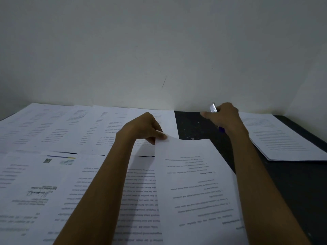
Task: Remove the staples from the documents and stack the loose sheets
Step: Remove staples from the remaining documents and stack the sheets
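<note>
Left hand [141,128]: pinching the far corner of a printed sheet [198,188], long axis running away from the viewer.
Right hand [223,117]: fingers closing around a staple remover [213,108], mostly hidden, beyond the sheet.

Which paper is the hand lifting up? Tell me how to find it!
Start at the dark table by the white wall. Papers cover most of its left side; look near the middle, where the left hand pinches a corner. That sheet is the one: its far corner curls up off the table, while the papers around it lie flat.
</note>
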